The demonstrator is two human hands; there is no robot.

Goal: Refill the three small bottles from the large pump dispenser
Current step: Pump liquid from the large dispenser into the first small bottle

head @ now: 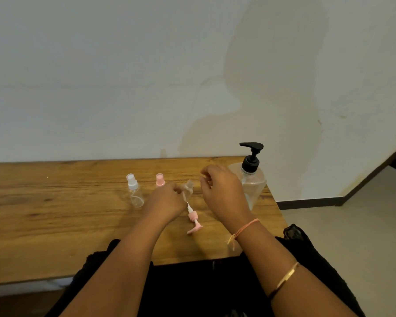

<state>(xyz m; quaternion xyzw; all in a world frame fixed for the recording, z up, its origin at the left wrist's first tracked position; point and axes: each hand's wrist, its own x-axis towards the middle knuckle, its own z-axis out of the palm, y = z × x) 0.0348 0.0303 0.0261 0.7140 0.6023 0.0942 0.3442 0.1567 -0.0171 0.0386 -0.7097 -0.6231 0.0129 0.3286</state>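
Counter (55,202): wood, far edge against a white wall.

Large pump dispenser (252,181): clear body, black pump head, upright at the far right corner of the counter. Its lower left part is hidden behind the right hand.

White-capped bottle (135,191): small, clear, upright, mid-counter toward the far edge, apart from both hands.

Pink-capped bottle (160,179): small, upright, just right of the white-capped one. Only its cap shows above the left hand.

Left hand (167,200): back toward the camera, fingers clamped on the third small bottle (188,189), clear and uncapped. It is held tilted just above the counter, between the pink-capped bottle and the dispenser.

Pink pump cap (193,219): lying on its side on the counter between the two wrists, nozzle toward the near edge. Its dip tube runs up toward the held bottle; contact at the tube end cannot be told.

Right hand (222,193): raised over the counter in front of the dispenser, just right of the held bottle and not touching it. Fingers (206,179) loosely curled.

Right arm: pink thread band (247,227) at the wrist, gold bangle (286,276) further up the forearm.
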